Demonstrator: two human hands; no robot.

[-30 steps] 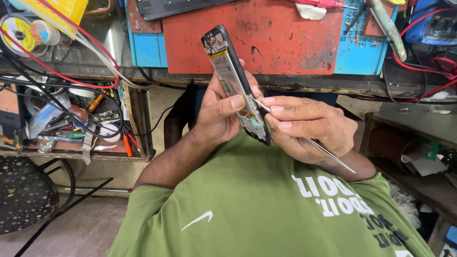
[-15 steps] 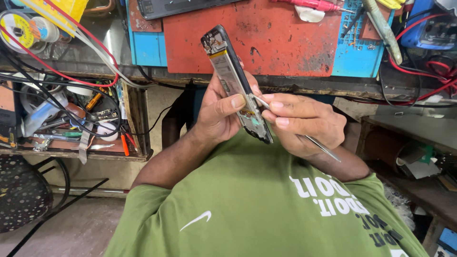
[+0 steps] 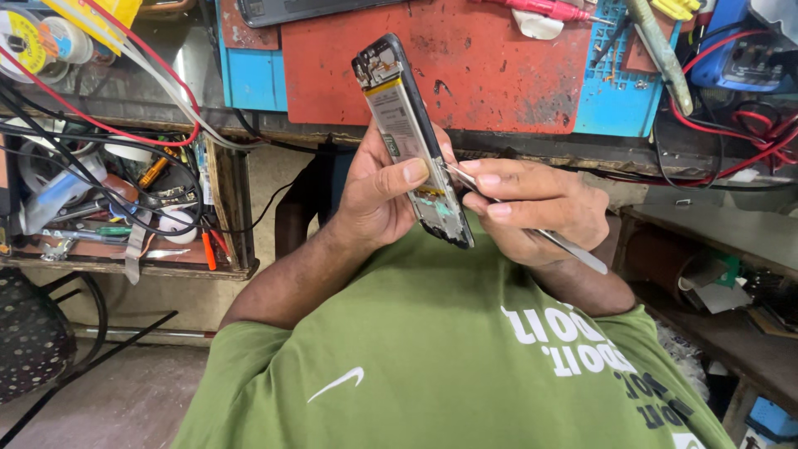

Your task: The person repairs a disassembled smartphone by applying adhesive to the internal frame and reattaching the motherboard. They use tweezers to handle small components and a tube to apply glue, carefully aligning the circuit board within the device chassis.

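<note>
Closest to the camera is the person's green t-shirt [image 3: 449,366] with white print, filling the bottom of the view. Right above it, the left hand [image 3: 378,195] is wrapped around an opened black smartphone with its back cover off [image 3: 411,137], thumb pressed across the exposed pale battery and the other fingers behind the frame. The phone is held up on a slant in front of the chest, top end leaning up and away toward the bench, bottom end with the small green board nearest the shirt.

The right hand [image 3: 536,208] sits just beside it, fingers pinched tight on a pair of thin silver metal tweezers [image 3: 532,229]. The tweezer tips touch the phone's lower right edge and the tail sticks out past the palm.

Further out is the workbench edge with a worn red rubber work mat [image 3: 499,66] and a blue silicone repair mat [image 3: 253,79] under it. Off to the left there's a cluttered wooden shelf [image 3: 125,216] of small tools and a tangle of red and black wires [image 3: 100,116]. A red-handled screwdriver [image 3: 544,8] lies at the mat's far edge.
</note>
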